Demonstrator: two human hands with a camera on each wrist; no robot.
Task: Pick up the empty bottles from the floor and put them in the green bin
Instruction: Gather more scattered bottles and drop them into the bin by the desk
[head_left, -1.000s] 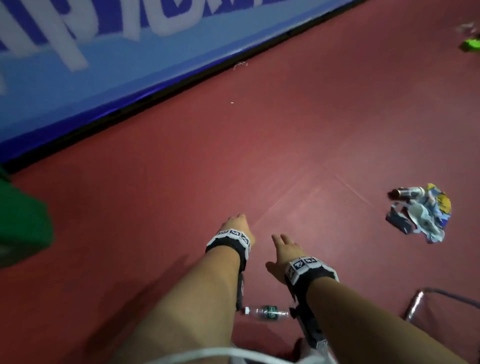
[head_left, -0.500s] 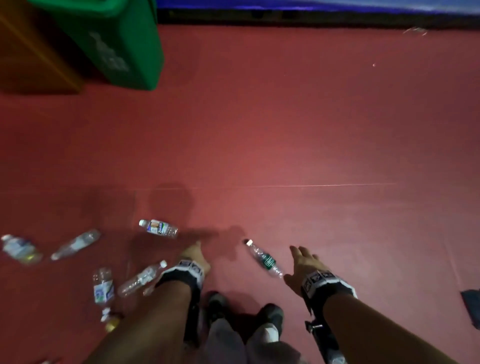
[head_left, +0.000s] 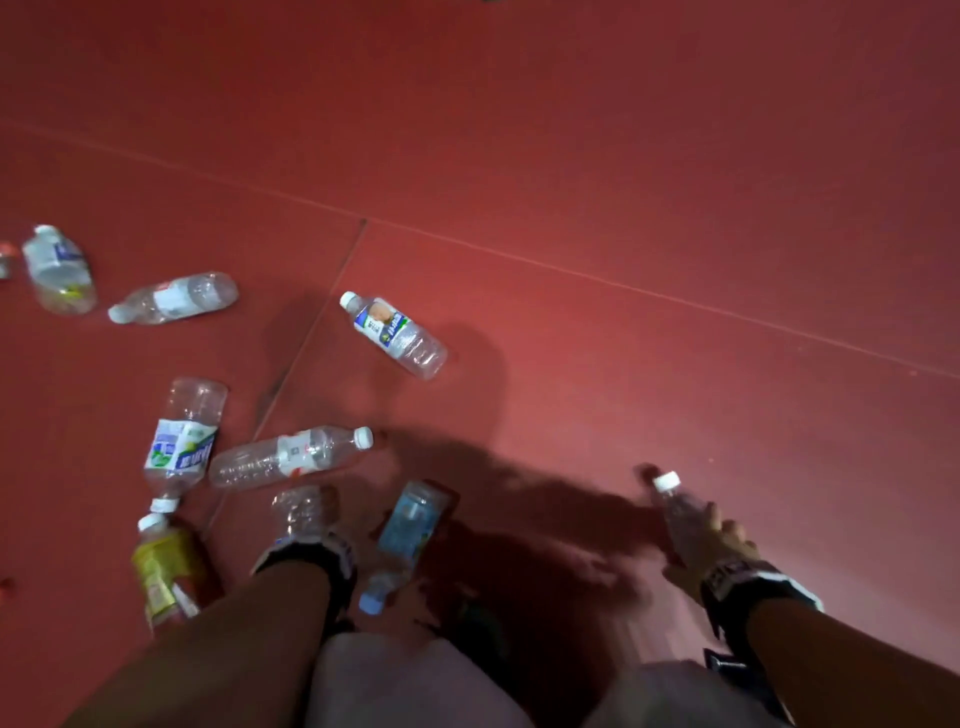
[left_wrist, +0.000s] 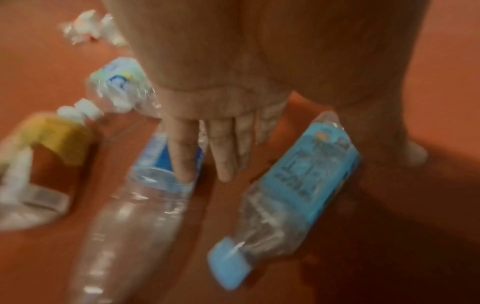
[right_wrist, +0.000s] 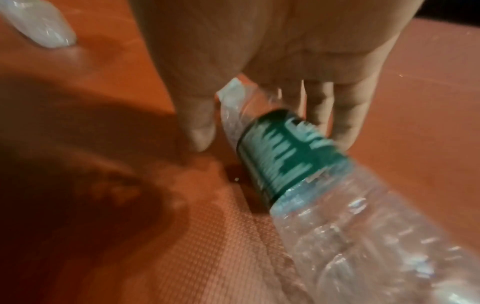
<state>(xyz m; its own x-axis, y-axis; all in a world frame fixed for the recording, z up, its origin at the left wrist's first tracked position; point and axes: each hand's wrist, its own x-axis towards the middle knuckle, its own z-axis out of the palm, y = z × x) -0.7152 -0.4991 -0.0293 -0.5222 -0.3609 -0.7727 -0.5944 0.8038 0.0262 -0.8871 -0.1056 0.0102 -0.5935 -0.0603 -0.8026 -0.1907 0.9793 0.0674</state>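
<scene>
Right hand: our right hand has its grip curled round the bottle with the green label, thumb on one side, fingers on the other. The bottle's white cap points away from us, low over the floor.
Left hand: our left hand reaches down with straight fingers. The first fingertip touches a clear bottle with a dark blue label. The grip is apart and holds nothing.
Bottles near the left hand: a bottle with a light blue label and blue cap lies just beside our fingers. A bottle with a yellow label lies on the other side.
Bottles further out: we see a long clear bottle, one with a green and white label, and one alone in the middle. Two more lie near the left edge of the head view.
Floor: the red floor has thin seam lines. It is wide and bare ahead and to the right of us.
Green bin: we cannot see it.
</scene>
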